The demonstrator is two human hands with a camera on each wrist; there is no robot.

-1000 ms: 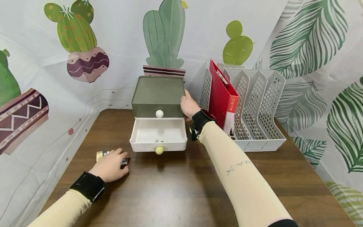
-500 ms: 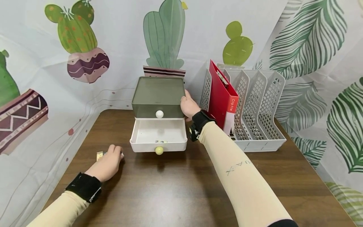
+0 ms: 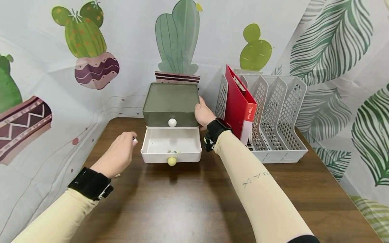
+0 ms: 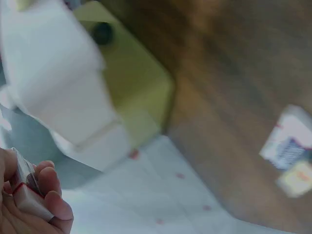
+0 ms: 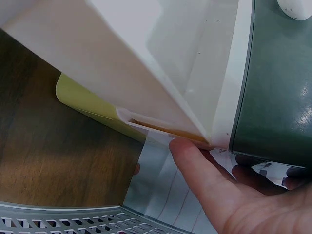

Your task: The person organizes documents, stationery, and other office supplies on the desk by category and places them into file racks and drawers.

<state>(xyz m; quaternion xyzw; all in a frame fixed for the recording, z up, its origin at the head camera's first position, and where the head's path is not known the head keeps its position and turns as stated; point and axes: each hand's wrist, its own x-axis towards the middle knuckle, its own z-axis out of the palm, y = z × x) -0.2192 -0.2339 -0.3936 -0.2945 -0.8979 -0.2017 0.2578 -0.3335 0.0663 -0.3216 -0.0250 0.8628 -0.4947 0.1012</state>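
Observation:
My left hand (image 3: 117, 153) is raised beside the open white drawer (image 3: 171, 157), left of it. It grips a small white block with a red stripe and a dark wrapper (image 4: 30, 197), which looks like an eraser; only its tip shows in the head view. My right hand (image 3: 204, 112) rests along the right side of the two-tier green drawer box (image 3: 171, 98), its thumb (image 5: 187, 156) extended against the side. Inside the pulled-out drawer, near its front, lie tiny items (image 3: 173, 152), too small to identify. The upper drawer is closed.
Two small blurred pieces, one white and blue (image 4: 287, 146) and one yellow (image 4: 297, 178), lie on the brown table (image 3: 188, 195) near my left wrist. Right of the box stands a grey file rack (image 3: 279, 155) holding a red clip file (image 3: 237, 104).
My left hand has picked the small block up from the table and moved forward and up toward the drawer's left side. My right hand keeps its place on the box.

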